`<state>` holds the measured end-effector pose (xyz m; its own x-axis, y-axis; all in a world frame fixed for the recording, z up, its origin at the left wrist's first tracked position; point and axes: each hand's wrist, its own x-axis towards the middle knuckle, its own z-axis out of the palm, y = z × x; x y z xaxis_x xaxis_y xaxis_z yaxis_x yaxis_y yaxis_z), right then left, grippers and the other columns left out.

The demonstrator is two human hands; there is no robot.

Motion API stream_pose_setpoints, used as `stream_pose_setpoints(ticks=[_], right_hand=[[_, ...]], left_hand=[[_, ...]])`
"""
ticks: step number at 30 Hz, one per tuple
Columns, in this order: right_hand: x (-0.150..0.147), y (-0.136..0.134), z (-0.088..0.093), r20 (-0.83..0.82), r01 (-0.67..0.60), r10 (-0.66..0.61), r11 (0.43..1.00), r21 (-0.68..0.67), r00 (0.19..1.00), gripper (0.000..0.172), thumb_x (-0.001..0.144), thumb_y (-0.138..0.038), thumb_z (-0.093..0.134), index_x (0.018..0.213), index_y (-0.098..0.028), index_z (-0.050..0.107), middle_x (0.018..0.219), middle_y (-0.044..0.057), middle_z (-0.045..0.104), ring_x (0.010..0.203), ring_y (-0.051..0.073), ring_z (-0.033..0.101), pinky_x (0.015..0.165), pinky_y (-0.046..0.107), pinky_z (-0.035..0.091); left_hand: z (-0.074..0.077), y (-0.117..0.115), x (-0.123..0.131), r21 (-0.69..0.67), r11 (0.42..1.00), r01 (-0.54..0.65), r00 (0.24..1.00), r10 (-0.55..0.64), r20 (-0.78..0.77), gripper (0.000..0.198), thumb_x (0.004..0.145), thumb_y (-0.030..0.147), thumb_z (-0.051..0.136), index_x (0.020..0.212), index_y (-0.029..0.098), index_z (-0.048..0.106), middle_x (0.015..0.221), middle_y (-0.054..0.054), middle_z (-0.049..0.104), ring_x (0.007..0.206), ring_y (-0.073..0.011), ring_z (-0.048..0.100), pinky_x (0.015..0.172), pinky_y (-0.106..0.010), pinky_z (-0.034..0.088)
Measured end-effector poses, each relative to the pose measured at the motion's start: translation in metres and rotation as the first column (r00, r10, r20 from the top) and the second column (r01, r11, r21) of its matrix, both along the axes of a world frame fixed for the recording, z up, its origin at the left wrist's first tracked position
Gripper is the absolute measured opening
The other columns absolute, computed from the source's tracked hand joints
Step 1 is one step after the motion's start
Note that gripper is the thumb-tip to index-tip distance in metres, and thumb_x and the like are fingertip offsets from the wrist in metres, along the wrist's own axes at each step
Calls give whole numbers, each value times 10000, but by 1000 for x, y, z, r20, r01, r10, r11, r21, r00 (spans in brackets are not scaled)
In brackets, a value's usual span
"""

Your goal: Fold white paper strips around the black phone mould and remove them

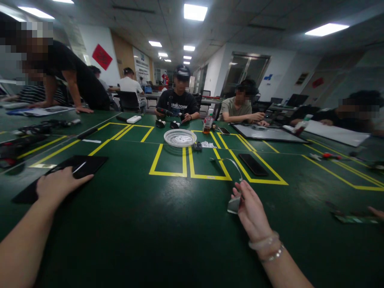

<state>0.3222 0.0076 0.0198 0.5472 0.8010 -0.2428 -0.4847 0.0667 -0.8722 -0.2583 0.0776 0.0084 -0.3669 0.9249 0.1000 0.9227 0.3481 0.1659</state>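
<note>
A dark green table (168, 240) with yellow tape outlines fills most of the view. Across it sits a co-worker in a black top and cap (179, 102), a dark tool in hand. A flat, grey-faced panel (267, 133) lies before another person, further right. On the person's left is a slim black panel (93, 161), lying on the table. The round white plastic basket (180, 138) stands mid-table (a reddish drink bottle (207, 125) is just beyond, to its right). The left hand (58, 186) rests over the black panel, thumb stretched out; whether its fingers grip the edge, I cannot tell. The right hand (252, 202), with two bands at the wrist, is raised in front of a dark smartphone (253, 164) lying inside a taped outline. Its fingers are closed on a thin ribbon-like strip (237, 166), which arcs up and leftward above the table. A small grey flat piece (234, 205) shows below the fingertips; whether it joins the strip is unclear.
</note>
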Motion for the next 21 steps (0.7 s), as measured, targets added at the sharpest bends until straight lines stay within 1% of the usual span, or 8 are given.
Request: stream_pose_setpoints(ticks=[1,3,6,8,11,14,18,21], right_hand=[[0,0,0,-9,-8,8,1000,3,1000,351,731,-278,816,1047,-270,663,977,-26,705,768,102,674,604,183,574],[-1,-1,0,-19,-31,32,999,17,999,311,746,-287,809,1023,-268,668,985,-22,705,784,107,677,613,188,578],[-2,-2,0,-35,-41,42,999,28,999,248,776,-292,788,997,-259,679,987,-19,708,786,105,675,620,185,582],[-3,-2,1,-37,-46,47,999,22,998,214,797,-292,771,991,-248,691,1002,-11,713,784,102,672,614,178,582],[-4,-2,2,-40,-73,74,997,14,996,189,810,-292,763,981,-234,711,1041,0,717,779,97,668,606,170,584],[-4,-3,4,-60,-99,100,995,28,993,163,822,-280,753,972,-224,724,1047,3,715,769,93,663,603,166,584],[-6,-5,5,-64,-143,147,988,61,987,196,793,-301,784,969,-232,733,1014,-4,712,771,95,656,607,168,586],[-8,-7,5,-25,-175,178,981,77,984,270,749,-353,821,986,-255,736,1012,-11,709,812,107,661,635,175,592]], left_hand=[[4,0,7,-13,1000,-3,1000,3,2,1024,771,840,438,1218,-73,567,1058,-326,605,969,-546,582,750,-609,467],[12,0,25,-50,999,-4,1000,5,17,1021,807,838,410,1367,-13,489,1157,-285,596,1018,-491,594,778,-534,494],[22,1,69,-41,984,174,984,-172,35,920,826,799,468,1406,85,496,1212,-214,603,1045,-422,601,818,-486,509],[25,-3,108,15,937,348,938,-348,-4,842,790,736,583,1359,116,554,1240,-187,603,1089,-403,581,896,-494,490],[23,-18,171,101,793,601,799,-600,-42,795,739,657,695,1350,165,567,1321,-141,577,1195,-366,534,1048,-486,412],[17,-42,222,127,634,763,637,-771,20,784,707,600,774,1352,210,560,1354,-97,565,1244,-334,512,1138,-505,321],[10,-66,256,131,462,877,452,-886,99,818,648,533,864,1340,228,552,1352,-74,567,1256,-310,512,1171,-517,273],[4,-72,265,121,393,911,380,-918,115,864,632,510,893,1361,223,528,1377,-85,548,1290,-318,487,1181,-545,242]])
